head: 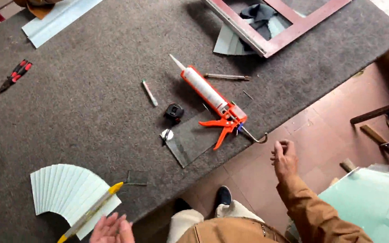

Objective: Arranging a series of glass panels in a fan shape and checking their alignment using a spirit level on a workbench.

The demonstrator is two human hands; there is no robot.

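A grey felt-covered table (91, 112) fills most of the view, and everything else is placed from the orange caulking gun (214, 101) lying near its middle; far above and to the right of the gun a red-brown window frame (278, 33) rests on the table's far edge, with a dark cloth (260, 13) inside it; well below and to the right of the gun, off the table, pale green glass sheets (370, 202) lean over the tiled floor (320, 130); far below and to the left of the gun a fan of pale paper strips (64, 191) lies spread, with a yellow-tipped ruler (93, 209) across it; a small glass pane (192, 139) lies just under the gun's trigger; a black tape measure (174, 111) sits just left of the gun; a white marker (150, 93) lies further left; red-handled pliers (14, 75) lie far to the left; the right hand (284, 157) hangs off the table just below and right of the gun's hooked rod, fingers loosely curled, holding nothing; the left hand (112, 229) sits far below-left of the gun, fingers spread, touching the ruler's lower end.
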